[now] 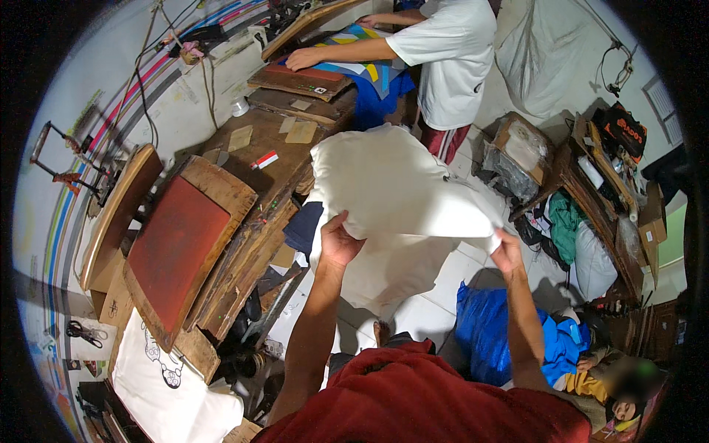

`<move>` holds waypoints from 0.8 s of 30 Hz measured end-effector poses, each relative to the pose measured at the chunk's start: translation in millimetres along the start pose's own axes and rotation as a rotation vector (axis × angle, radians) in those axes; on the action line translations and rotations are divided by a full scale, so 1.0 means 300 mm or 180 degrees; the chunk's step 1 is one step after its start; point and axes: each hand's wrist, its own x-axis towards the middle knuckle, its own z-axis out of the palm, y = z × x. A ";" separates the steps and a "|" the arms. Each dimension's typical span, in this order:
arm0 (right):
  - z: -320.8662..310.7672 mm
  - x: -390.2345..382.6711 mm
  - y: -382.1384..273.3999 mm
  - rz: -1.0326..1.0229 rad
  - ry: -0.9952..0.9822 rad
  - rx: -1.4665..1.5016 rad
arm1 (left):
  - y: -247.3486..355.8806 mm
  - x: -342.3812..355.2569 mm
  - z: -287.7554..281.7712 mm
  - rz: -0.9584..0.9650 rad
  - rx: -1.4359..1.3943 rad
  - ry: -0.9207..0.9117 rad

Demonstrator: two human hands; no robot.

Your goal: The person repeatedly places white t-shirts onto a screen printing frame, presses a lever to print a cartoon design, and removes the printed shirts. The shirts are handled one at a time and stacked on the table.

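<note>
A large piece of plain white cloth [377, 177] hangs spread out in front of me, its lower part drooping toward the tiled floor. My left hand [340, 240] grips its near left edge, thumb on top and fingers hidden under the fabric. At the near right corner, my right hand [506, 251] pinches the cloth, which is drawn into a fold there. Whether it is a garment I cannot tell. Close to my left forearm stands a wooden board with a red pad [181, 247], tilted on the worn workbench [277, 166].
Beyond the cloth, a person in a white shirt [458, 66] handles patterned fabric [369, 59] on another red pad. White cloth with black drawings [177, 384] lies lower left. A blue plastic bundle [480, 325] sits right, near another person [591, 376]. Cluttered shelves [591, 184] stand far right.
</note>
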 end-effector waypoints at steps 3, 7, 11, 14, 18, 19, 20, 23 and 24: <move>0.098 -0.005 -0.022 0.0416 0.0315 -0.0428 | 0.074 -0.021 0.024 0.0406 0.0332 0.0109; 0.312 0.036 -0.163 -0.0692 0.0123 -0.0105 | 0.244 -0.090 0.092 0.0946 0.0558 -0.0402; 0.589 0.060 -0.281 -0.1954 -0.0964 -0.0305 | 0.388 -0.352 0.171 0.1773 0.0016 -0.0962; 0.805 0.078 -0.321 -0.2327 -0.1384 -0.0388 | 0.460 -0.639 0.202 0.2462 -0.0044 -0.1328; 1.081 0.158 -0.287 -0.2305 -0.2208 -0.0040 | 0.519 -1.003 0.259 0.3951 0.0834 -0.0689; 1.148 0.175 -0.269 -0.2285 -0.2504 -0.0060 | 0.532 -1.100 0.284 0.4233 0.1134 -0.0827; 1.215 0.184 -0.251 -0.2267 -0.3068 -0.0104 | 0.554 -1.195 0.314 0.4676 0.1299 -0.0418; 1.424 0.191 -0.137 -0.2215 -0.2770 -0.0213 | 0.610 -1.433 0.405 0.5480 0.2012 0.0420; 1.497 0.188 -0.087 -0.2140 -0.2808 -0.0151 | 0.626 -1.491 0.423 0.5559 0.2199 0.0585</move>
